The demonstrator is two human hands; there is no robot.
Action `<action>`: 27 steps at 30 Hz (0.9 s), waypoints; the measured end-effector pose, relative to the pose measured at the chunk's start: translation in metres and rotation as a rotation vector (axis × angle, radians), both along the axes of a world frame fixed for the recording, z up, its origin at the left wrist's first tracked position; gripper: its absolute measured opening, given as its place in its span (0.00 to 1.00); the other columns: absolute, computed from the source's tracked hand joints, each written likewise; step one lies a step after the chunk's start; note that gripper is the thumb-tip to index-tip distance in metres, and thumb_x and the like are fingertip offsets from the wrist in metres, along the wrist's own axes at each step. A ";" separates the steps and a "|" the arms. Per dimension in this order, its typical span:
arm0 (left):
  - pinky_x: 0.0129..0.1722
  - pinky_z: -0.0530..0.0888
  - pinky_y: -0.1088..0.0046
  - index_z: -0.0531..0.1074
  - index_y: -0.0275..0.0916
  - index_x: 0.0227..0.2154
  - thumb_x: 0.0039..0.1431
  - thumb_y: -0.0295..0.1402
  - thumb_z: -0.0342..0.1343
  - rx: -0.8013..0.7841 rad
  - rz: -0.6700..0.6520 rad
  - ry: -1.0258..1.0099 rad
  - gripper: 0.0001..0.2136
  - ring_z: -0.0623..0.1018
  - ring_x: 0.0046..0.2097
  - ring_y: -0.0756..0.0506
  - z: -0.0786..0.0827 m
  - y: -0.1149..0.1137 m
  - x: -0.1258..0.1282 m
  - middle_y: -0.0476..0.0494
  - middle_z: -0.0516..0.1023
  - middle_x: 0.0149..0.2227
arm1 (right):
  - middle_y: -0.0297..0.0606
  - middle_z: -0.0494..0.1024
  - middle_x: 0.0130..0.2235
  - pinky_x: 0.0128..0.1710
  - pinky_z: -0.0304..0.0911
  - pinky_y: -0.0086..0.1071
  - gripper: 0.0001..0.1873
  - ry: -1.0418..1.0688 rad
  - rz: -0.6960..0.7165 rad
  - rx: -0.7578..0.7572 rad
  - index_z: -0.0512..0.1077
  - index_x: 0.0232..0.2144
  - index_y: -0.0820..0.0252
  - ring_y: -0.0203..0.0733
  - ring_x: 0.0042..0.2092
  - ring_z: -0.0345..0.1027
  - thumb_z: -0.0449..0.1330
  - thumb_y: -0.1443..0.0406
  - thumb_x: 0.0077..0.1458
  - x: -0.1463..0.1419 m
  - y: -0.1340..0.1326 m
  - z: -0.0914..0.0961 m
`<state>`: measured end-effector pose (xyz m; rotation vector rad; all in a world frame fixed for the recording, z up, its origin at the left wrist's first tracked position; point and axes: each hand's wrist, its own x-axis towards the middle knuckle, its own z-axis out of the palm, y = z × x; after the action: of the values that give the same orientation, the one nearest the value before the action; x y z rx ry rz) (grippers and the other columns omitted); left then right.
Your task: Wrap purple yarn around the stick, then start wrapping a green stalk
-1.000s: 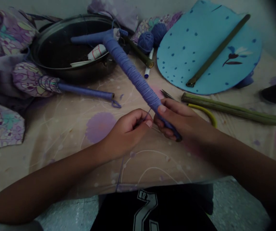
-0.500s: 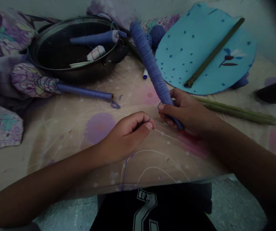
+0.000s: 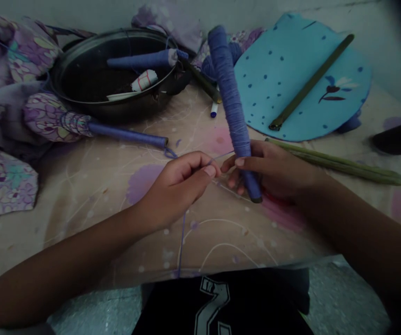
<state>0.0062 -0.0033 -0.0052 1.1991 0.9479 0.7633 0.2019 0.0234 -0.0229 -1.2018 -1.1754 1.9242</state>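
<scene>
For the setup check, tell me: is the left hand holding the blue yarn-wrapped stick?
No, the right hand grips the yarn-wrapped stick, while the left hand pinches a thin blue thread.

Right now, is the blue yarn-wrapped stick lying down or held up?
Held up: the right hand grips the blue yarn-wrapped stick near its lower end.

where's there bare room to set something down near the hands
The widest free patch of tablecloth lies left of the left hand, between the floral cloth and the blue-wrapped stick. A smaller one lies in front of the right hand, which grips a yarn-wrapped rod. Crowded behind, around the dark metal bowl and dotted blue board.
</scene>
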 end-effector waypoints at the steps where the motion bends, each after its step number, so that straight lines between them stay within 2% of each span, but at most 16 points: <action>1: 0.17 0.50 0.79 0.65 0.37 0.27 0.57 0.32 0.49 0.021 -0.015 0.008 0.06 0.53 0.18 0.57 0.000 -0.001 0.000 0.58 0.53 0.15 | 0.37 0.74 0.28 0.17 0.63 0.27 0.09 -0.019 0.000 0.020 0.64 0.31 0.58 0.35 0.22 0.67 0.62 0.66 0.47 -0.001 0.000 0.001; 4: 0.17 0.51 0.78 0.66 0.37 0.28 0.58 0.33 0.48 0.065 -0.037 0.055 0.06 0.53 0.18 0.56 0.002 -0.004 0.000 0.57 0.54 0.16 | 0.28 0.67 0.21 0.10 0.46 0.21 0.12 -0.048 -0.029 0.075 0.60 0.27 0.56 0.27 0.15 0.55 0.63 0.65 0.47 -0.002 -0.001 0.003; 6: 0.17 0.51 0.77 0.66 0.38 0.28 0.58 0.34 0.48 0.075 -0.036 0.068 0.06 0.53 0.18 0.56 0.002 -0.005 0.000 0.57 0.54 0.16 | 0.27 0.63 0.20 0.11 0.41 0.21 0.11 -0.022 -0.051 0.060 0.61 0.28 0.56 0.25 0.15 0.50 0.62 0.63 0.48 -0.002 -0.001 0.006; 8: 0.17 0.51 0.77 0.65 0.38 0.28 0.58 0.34 0.48 0.070 -0.041 0.068 0.07 0.53 0.18 0.56 0.003 -0.005 0.000 0.57 0.53 0.16 | 0.29 0.63 0.22 0.13 0.46 0.22 0.08 0.049 -0.048 -0.015 0.64 0.30 0.58 0.26 0.17 0.52 0.56 0.59 0.51 -0.002 0.000 0.007; 12: 0.17 0.51 0.78 0.64 0.37 0.27 0.58 0.33 0.47 0.062 -0.066 0.081 0.06 0.53 0.18 0.56 0.002 -0.005 0.001 0.57 0.54 0.16 | 0.35 0.66 0.26 0.22 0.61 0.26 0.13 0.190 0.002 -0.146 0.69 0.34 0.62 0.31 0.22 0.60 0.50 0.61 0.51 0.001 0.002 0.007; 16: 0.17 0.51 0.78 0.65 0.38 0.28 0.58 0.33 0.47 0.071 -0.087 0.080 0.06 0.53 0.18 0.57 0.002 -0.008 0.002 0.57 0.54 0.16 | 0.37 0.72 0.32 0.27 0.67 0.29 0.07 0.231 -0.028 -0.080 0.69 0.33 0.62 0.36 0.30 0.69 0.53 0.66 0.52 0.002 0.002 0.001; 19: 0.18 0.52 0.78 0.66 0.38 0.29 0.59 0.33 0.47 0.077 -0.098 0.073 0.07 0.54 0.18 0.56 0.003 -0.010 0.002 0.57 0.54 0.17 | 0.39 0.76 0.36 0.31 0.71 0.35 0.06 0.278 0.067 -0.063 0.65 0.35 0.60 0.41 0.35 0.74 0.56 0.66 0.53 0.001 0.000 -0.002; 22: 0.19 0.54 0.78 0.66 0.38 0.30 0.59 0.32 0.47 0.084 -0.135 0.076 0.06 0.54 0.19 0.56 0.005 -0.013 0.002 0.57 0.55 0.17 | 0.37 0.78 0.32 0.31 0.71 0.33 0.11 0.304 0.101 -0.049 0.61 0.34 0.59 0.38 0.31 0.74 0.60 0.68 0.49 -0.002 -0.002 -0.005; 24: 0.19 0.55 0.79 0.66 0.37 0.31 0.59 0.31 0.47 0.100 -0.177 0.097 0.05 0.55 0.20 0.56 0.007 -0.014 0.003 0.57 0.56 0.18 | 0.33 0.76 0.26 0.23 0.68 0.27 0.12 0.261 0.080 -0.004 0.59 0.32 0.57 0.35 0.24 0.71 0.61 0.67 0.48 -0.003 -0.003 -0.006; 27: 0.19 0.55 0.79 0.66 0.37 0.30 0.59 0.30 0.47 0.101 -0.200 0.118 0.05 0.57 0.21 0.56 0.009 -0.014 0.003 0.56 0.57 0.20 | 0.24 0.68 0.19 0.12 0.52 0.20 0.12 0.206 0.037 0.068 0.58 0.31 0.55 0.28 0.15 0.57 0.61 0.65 0.50 -0.003 -0.004 -0.005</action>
<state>0.0091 -0.0177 0.0042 1.4174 0.8777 0.5910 0.1986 0.0197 -0.0276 -0.9282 -1.1509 1.9653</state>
